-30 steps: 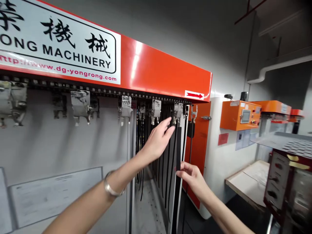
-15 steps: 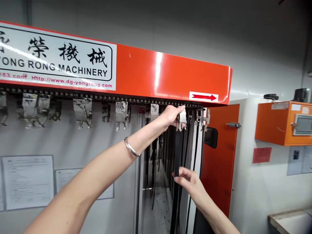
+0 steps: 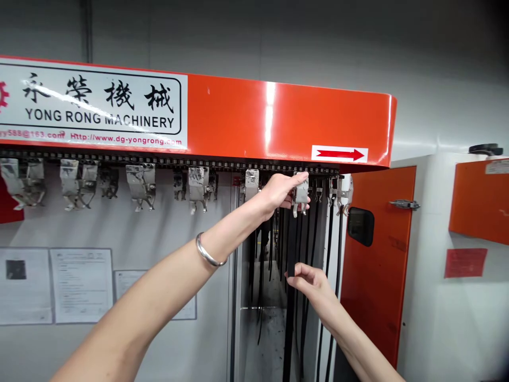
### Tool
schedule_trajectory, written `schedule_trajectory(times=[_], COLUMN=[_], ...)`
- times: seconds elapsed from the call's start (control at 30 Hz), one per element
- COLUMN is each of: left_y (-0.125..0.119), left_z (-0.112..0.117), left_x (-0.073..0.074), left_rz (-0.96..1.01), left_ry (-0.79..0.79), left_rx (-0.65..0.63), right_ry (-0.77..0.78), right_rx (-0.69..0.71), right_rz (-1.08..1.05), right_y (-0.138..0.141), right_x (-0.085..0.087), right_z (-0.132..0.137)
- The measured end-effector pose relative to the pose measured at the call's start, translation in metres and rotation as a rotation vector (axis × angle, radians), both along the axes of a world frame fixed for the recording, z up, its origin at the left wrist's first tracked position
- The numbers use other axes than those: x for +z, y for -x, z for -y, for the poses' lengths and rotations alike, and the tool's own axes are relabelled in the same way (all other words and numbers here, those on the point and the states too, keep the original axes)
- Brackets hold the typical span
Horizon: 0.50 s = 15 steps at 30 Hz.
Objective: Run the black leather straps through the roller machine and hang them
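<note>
An orange header (image 3: 286, 119) runs above, printed papers (image 3: 81, 285) sit on the grey panel (image 3: 159, 223) below it, and an orange door (image 3: 377, 276) with a black window (image 3: 360, 226) stands at right

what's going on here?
A person is working with both bare hands under the orange header of a Yong Rong Machinery unit. Their left hand is raised with its fingertips at a metal clip, one of a row hanging along a chain. Their right hand pinches a flat black strip below that clip. More black strips hang in the opening beside it.
</note>
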<state>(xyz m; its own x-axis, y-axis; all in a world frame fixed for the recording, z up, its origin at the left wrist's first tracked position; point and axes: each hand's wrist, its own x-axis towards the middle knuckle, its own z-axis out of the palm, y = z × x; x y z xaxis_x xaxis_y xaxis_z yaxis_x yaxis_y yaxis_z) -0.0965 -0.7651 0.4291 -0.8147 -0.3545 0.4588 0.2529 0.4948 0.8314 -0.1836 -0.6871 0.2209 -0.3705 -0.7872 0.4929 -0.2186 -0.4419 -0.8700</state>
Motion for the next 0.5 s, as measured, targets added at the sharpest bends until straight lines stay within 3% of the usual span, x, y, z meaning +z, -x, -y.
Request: schedule_trajectory(times=[0.17, 0.37, 0.5], left_y=[-0.008, -0.016, -0.011], left_z=[-0.001, 0.009, 0.012], left_x=[-0.017, -0.064, -0.071], left_rz=[-0.046, -0.138, -0.173], left_ry=[0.025, 0.18, 0.206], left_rx=[-0.011, 0.269, 0.268], right_ry=[0.013, -0.001, 0.003], right_rx=[-0.009, -0.039, -0.065], right_rz=[0.005, 0.01, -0.036], right_y=[0.001, 0.001, 0.0], right_x=[0.001, -0.001, -0.002], right_z=[-0.001, 0.003, -0.002])
